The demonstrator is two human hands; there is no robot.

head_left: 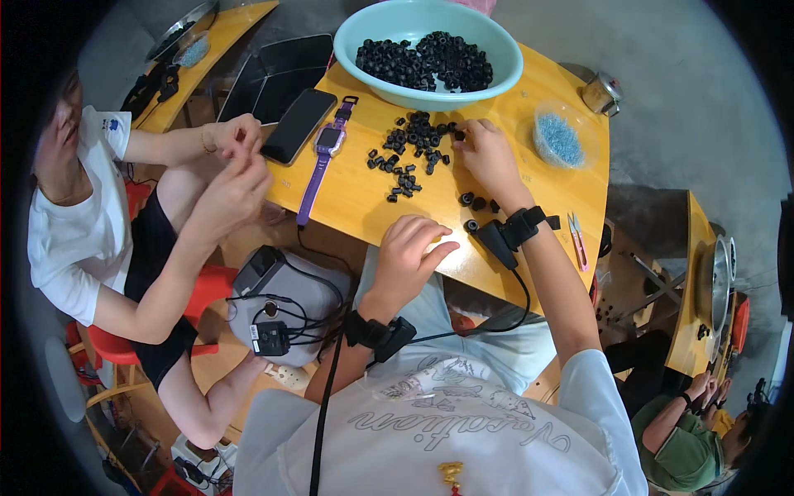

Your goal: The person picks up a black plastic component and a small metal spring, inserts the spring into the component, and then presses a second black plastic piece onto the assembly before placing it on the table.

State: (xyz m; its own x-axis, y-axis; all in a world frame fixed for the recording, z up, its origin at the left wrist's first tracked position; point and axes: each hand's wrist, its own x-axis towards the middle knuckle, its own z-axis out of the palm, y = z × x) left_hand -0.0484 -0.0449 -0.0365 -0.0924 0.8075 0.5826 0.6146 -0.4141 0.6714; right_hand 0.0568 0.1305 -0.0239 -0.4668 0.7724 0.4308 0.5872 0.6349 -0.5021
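Loose black parts [422,136], probably light, stiff and best pinched across their sides, lie on the counter [347,190] inward of its near edge; the right hand's [488,157] grip bunches at one, hold indeterminable, while the left hand [407,258], half-open at that edge, shows none.

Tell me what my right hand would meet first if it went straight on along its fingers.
The loose pile of small black parts, to the left of the right hand. Its nearest pieces appear right by the fingertips, though depth and contact are hard to judge.
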